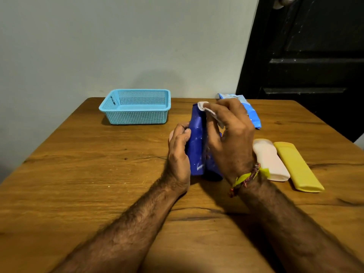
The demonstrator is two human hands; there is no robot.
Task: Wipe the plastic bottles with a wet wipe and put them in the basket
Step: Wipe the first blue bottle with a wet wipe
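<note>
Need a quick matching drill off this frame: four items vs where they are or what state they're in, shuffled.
Items:
1. blue bottle
2. wet wipe
3. yellow bottle
4. basket

Places or states:
A. lying flat at the right of the table
B. far left, nothing visible inside
C. gripped by the left hand
D. under the right hand's fingers

Pairs: 1-C, 2-D, 3-A, 4-B

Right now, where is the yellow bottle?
In the head view the yellow bottle lies flat on the right side of the table, beside the white bottle, right of the right hand.
</note>
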